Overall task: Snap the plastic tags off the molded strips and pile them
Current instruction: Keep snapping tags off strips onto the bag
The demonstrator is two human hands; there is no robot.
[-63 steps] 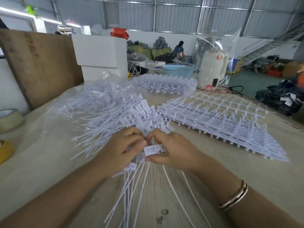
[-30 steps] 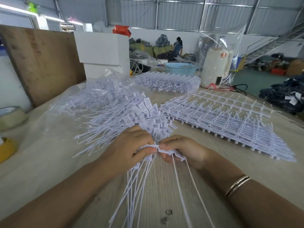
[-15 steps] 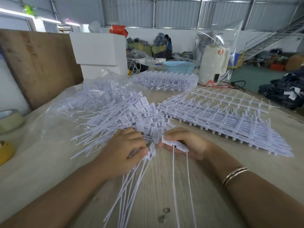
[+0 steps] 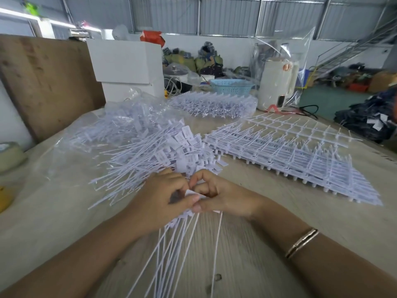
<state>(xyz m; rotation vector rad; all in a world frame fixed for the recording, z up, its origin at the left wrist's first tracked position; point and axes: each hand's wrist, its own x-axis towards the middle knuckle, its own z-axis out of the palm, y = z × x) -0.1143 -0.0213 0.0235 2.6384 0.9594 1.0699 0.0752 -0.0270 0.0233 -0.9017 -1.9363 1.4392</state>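
Observation:
My left hand (image 4: 160, 198) grips a bunch of loose white tags (image 4: 171, 248) by their heads, their thin tails fanning toward me over the table. Against it, my right hand (image 4: 223, 196) pinches the flat head of a white tag (image 4: 191, 193), and one tail (image 4: 217, 244) hangs from under that hand. The two thumbs touch at the tag head. Just beyond my hands lies a big pile of snapped-off tags (image 4: 159, 153). A stack of molded strips (image 4: 290, 153) lies flat to the right.
A clear bag of tags (image 4: 120, 123) sits at the back left, another wrapped stack (image 4: 214, 105) behind. Tape rolls (image 4: 8, 155) at the left edge. White box (image 4: 126, 63), blue basket (image 4: 231, 86) and white kettle (image 4: 277, 82) stand farther back.
My right hand has come back left with its tags and now meets my left hand, thumb to thumb. Half a second ago the two hands were slightly apart.

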